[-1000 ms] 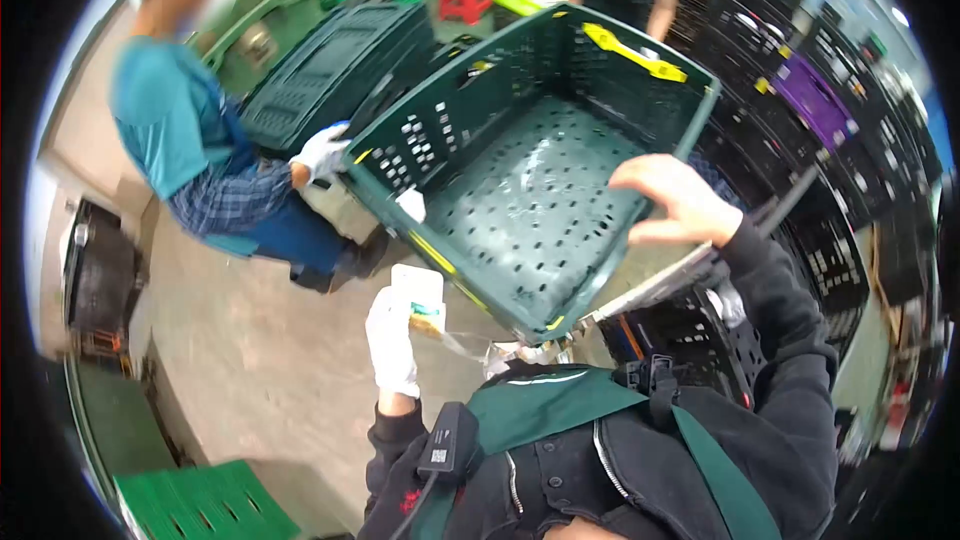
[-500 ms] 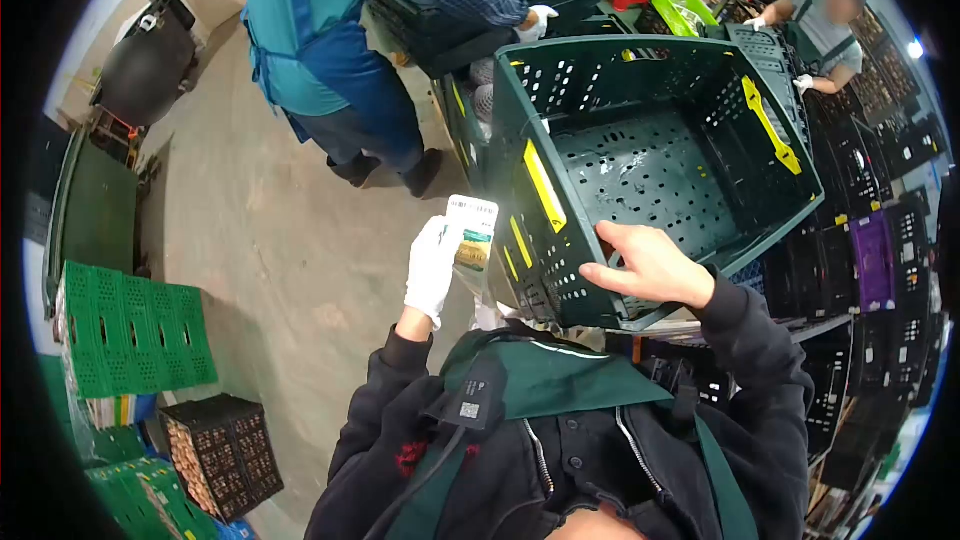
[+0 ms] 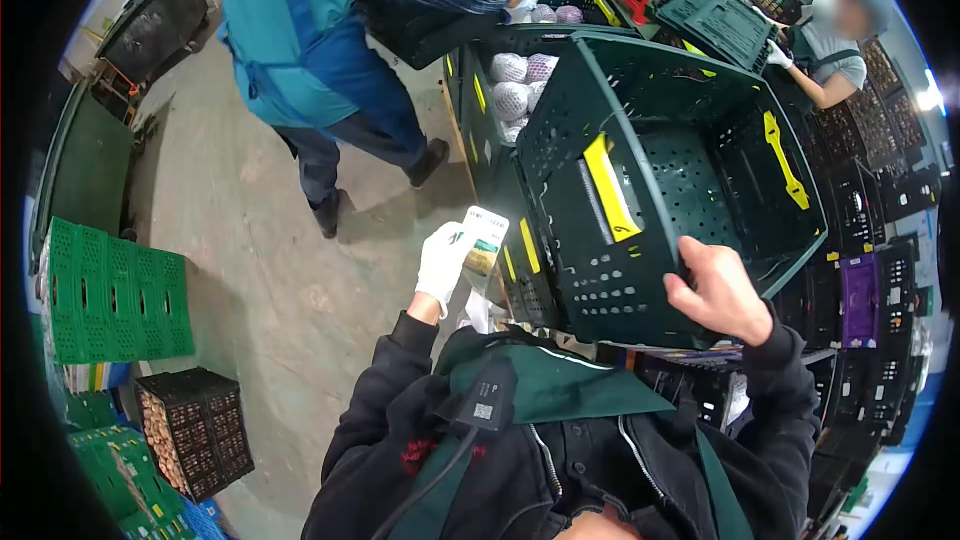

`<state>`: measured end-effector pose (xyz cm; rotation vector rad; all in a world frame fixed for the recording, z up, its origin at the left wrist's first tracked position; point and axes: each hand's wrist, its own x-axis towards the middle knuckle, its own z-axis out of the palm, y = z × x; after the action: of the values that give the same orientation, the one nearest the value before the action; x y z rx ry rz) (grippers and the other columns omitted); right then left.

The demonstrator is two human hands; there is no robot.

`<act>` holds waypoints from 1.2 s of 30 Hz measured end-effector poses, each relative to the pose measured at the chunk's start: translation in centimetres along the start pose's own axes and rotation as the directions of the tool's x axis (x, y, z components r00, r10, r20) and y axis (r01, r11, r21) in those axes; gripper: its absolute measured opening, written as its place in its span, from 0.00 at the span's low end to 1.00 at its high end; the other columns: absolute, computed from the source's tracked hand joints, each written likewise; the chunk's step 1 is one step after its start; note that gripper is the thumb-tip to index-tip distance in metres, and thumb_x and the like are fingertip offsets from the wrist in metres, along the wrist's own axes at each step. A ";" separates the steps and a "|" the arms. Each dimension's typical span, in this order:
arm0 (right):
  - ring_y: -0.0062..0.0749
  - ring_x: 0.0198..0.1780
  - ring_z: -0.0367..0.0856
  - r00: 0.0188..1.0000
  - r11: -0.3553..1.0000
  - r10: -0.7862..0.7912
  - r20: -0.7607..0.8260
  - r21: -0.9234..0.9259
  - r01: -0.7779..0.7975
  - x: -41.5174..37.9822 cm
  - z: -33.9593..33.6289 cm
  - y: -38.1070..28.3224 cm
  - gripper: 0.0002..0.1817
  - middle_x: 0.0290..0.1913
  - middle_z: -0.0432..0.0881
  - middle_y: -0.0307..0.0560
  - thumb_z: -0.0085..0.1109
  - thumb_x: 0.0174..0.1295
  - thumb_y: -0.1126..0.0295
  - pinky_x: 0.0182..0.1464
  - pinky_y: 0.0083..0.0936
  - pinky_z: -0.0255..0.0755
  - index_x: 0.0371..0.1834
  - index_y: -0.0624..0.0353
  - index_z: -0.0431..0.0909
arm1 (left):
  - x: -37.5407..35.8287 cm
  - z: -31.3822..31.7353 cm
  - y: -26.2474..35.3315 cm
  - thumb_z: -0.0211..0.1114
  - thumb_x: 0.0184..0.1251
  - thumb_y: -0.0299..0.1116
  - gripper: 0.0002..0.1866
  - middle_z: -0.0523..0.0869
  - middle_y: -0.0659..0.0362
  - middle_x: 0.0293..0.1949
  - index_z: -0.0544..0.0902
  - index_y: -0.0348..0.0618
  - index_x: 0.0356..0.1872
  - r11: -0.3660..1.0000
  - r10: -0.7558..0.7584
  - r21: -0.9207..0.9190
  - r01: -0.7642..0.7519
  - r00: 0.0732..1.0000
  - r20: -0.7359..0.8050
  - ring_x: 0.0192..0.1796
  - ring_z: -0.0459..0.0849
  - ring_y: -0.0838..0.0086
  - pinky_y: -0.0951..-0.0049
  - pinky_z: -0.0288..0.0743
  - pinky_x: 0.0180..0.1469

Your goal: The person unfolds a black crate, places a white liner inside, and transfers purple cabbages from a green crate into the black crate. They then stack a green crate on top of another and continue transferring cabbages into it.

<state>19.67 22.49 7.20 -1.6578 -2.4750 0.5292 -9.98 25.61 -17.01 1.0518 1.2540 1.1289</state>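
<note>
My left hand, in a white glove, pinches a printed label with a barcode and a green and yellow picture. My bare right hand is closed over the near rim of a dark green plastic crate with yellow handles. The crate is tilted, and its perforated floor shows with nothing on it. Under and behind it stands another crate holding several round fruits in white foam nets.
At the upper left a person in a blue apron reaches into a crate. Another person at the upper right holds a dark green crate. Green crates and a black crate stand on the floor at left.
My right hand has shifted right with the tilted crate, uncovering netted fruits behind it. The label stays in my left hand. The person at the upper right has lifted a crate.
</note>
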 end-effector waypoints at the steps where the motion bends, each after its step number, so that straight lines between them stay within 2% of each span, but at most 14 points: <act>1: 0.57 0.21 0.71 0.999 0.999 0.010 -0.037 0.036 -0.008 -0.3 -0.5 0.2 0.15 0.14 0.67 0.59 0.57 0.46 0.66 0.25 0.40 0.65 0.20 0.65 0.64 | 0.3 0.1 -0.2 0.60 0.61 0.29 0.05 0.78 0.65 0.29 0.78 0.38 0.32 1.000 -0.008 -0.006 0.008 1.000 -0.017 0.33 0.72 0.84 0.80 0.67 0.37; 10: 0.22 0.19 0.62 0.970 0.965 0.204 -0.128 0.191 -0.178 -2.5 -5.3 -1.4 0.06 0.16 0.64 0.44 0.52 0.49 0.76 0.23 0.22 0.57 0.28 0.68 0.70 | 10.5 1.8 -6.5 0.61 0.60 0.36 0.10 0.79 0.58 0.26 0.78 0.39 0.28 0.990 -0.013 0.143 0.017 0.999 -0.029 0.29 0.76 0.76 0.73 0.69 0.34; 12: 0.22 0.19 0.61 0.966 0.970 0.219 -0.134 0.140 -0.200 -3.3 -6.1 -1.5 0.05 0.17 0.64 0.44 0.51 0.49 0.77 0.24 0.21 0.57 0.28 0.67 0.70 | 13.3 3.0 -7.4 0.58 0.59 0.42 0.15 0.82 0.49 0.27 0.79 0.38 0.27 0.959 0.037 0.284 -0.029 0.999 -0.020 0.31 0.80 0.61 0.65 0.71 0.36; 16: 0.26 0.19 0.63 0.933 0.955 0.294 -0.205 0.109 -0.277 -4.9 -5.4 -2.4 0.07 0.17 0.65 0.45 0.53 0.47 0.75 0.24 0.23 0.58 0.29 0.66 0.72 | 18.6 5.4 -9.5 0.57 0.58 0.46 0.17 0.82 0.46 0.28 0.81 0.39 0.27 0.888 0.148 0.445 -0.116 0.988 -0.039 0.33 0.81 0.56 0.61 0.72 0.37; 18: 0.31 0.18 0.65 0.926 0.954 0.300 -0.228 0.048 -0.297 -5.8 -4.8 -2.7 0.09 0.18 0.66 0.48 0.55 0.45 0.73 0.24 0.25 0.60 0.30 0.65 0.72 | 19.8 6.0 -8.0 0.59 0.58 0.39 0.13 0.80 0.49 0.25 0.80 0.38 0.25 0.591 0.203 0.777 -0.217 0.972 0.117 0.30 0.80 0.61 0.65 0.71 0.34; 19: 0.36 0.19 0.68 0.939 0.955 0.293 -0.182 0.007 -0.297 -6.0 -4.8 -2.7 0.11 0.18 0.67 0.50 0.57 0.43 0.72 0.24 0.27 0.62 0.30 0.65 0.73 | 19.3 6.2 -7.1 0.57 0.56 0.36 0.12 0.81 0.46 0.26 0.81 0.38 0.25 0.831 0.174 0.533 -0.158 0.984 0.021 0.33 0.80 0.56 0.63 0.72 0.35; 20: 0.39 0.19 0.70 0.940 0.948 0.317 -0.123 0.052 -0.313 -6.8 -4.3 -1.8 0.11 0.17 0.68 0.50 0.58 0.42 0.72 0.24 0.28 0.63 0.29 0.64 0.73 | 19.0 6.2 -4.9 0.57 0.56 0.36 0.12 0.81 0.46 0.26 0.81 0.38 0.25 0.836 0.175 0.526 -0.159 0.984 0.019 0.33 0.80 0.56 0.63 0.72 0.35; 22: 0.42 0.19 0.71 0.941 0.946 0.323 -0.102 0.031 -0.322 -7.7 -3.8 -1.9 0.11 0.17 0.70 0.50 0.59 0.41 0.71 0.24 0.29 0.63 0.29 0.62 0.73 | 18.9 6.3 -1.6 0.55 0.58 0.38 0.13 0.81 0.45 0.26 0.82 0.38 0.26 0.694 0.144 0.691 -0.199 0.980 0.137 0.34 0.81 0.56 0.62 0.72 0.36; 23: 0.42 0.20 0.72 0.936 0.939 0.344 -0.079 0.035 -0.342 -8.0 -3.7 -2.1 0.11 0.17 0.70 0.49 0.59 0.41 0.71 0.24 0.30 0.64 0.29 0.62 0.74 | 18.9 6.7 -1.3 0.55 0.59 0.40 0.16 0.82 0.45 0.29 0.82 0.35 0.28 0.498 0.389 0.785 -0.369 0.904 0.178 0.34 0.82 0.57 0.61 0.72 0.36; 24: 0.43 0.20 0.72 0.928 0.930 0.368 -0.057 0.040 -0.366 -8.2 -3.7 -2.3 0.11 0.17 0.71 0.48 0.60 0.41 0.70 0.24 0.31 0.64 0.29 0.61 0.74 | 18.9 6.9 -0.9 0.55 0.59 0.40 0.16 0.82 0.45 0.29 0.82 0.35 0.28 0.503 0.390 0.779 -0.374 0.903 0.182 0.34 0.82 0.57 0.61 0.72 0.36; 27: 0.42 0.20 0.73 0.950 0.952 0.306 -0.054 0.001 -0.307 -8.2 -3.1 -3.0 0.11 0.18 0.72 0.46 0.60 0.41 0.70 0.25 0.32 0.65 0.29 0.60 0.74 | 18.7 7.1 -0.3 0.55 0.63 0.45 0.23 0.84 0.46 0.32 0.79 0.27 0.34 0.942 -0.018 0.334 0.026 0.999 -0.027 0.30 0.83 0.60 0.66 0.73 0.33; 28: 0.42 0.20 0.73 0.957 0.958 0.286 -0.055 -0.010 -0.287 -8.1 -3.1 -3.1 0.12 0.18 0.73 0.46 0.60 0.41 0.70 0.25 0.32 0.65 0.30 0.60 0.74 | 21.2 7.4 -5.3 0.57 0.62 0.46 0.24 0.83 0.50 0.31 0.78 0.26 0.36 0.970 -0.232 -0.092 0.227 0.972 -0.044 0.30 0.81 0.66 0.69 0.72 0.34; 32: 0.43 0.23 0.75 0.973 0.975 0.222 -0.069 0.023 -0.221 -8.0 -1.6 -2.8 0.11 0.21 0.76 0.47 0.61 0.40 0.69 0.27 0.31 0.66 0.28 0.61 0.74 | 25.8 7.3 -13.6 0.59 0.61 0.45 0.23 0.82 0.51 0.32 0.78 0.28 0.37 0.976 -0.212 0.025 0.214 0.975 -0.066 0.35 0.80 0.71 0.70 0.71 0.37; 36: 0.41 0.20 0.75 0.993 0.993 0.111 -0.026 0.029 -0.110 -7.0 -0.8 -2.7 0.13 0.19 0.74 0.45 0.62 0.45 0.67 0.26 0.31 0.68 0.32 0.59 0.74 | 24.6 5.8 -9.4 0.63 0.58 0.47 0.22 0.81 0.56 0.27 0.80 0.31 0.30 0.991 -0.103 0.095 0.097 0.993 0.059 0.30 0.78 0.74 0.70 0.69 0.33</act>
<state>20.27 15.38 9.55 -1.7876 -2.3567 0.5461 -4.01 48.57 -29.79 1.0727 1.3036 0.9617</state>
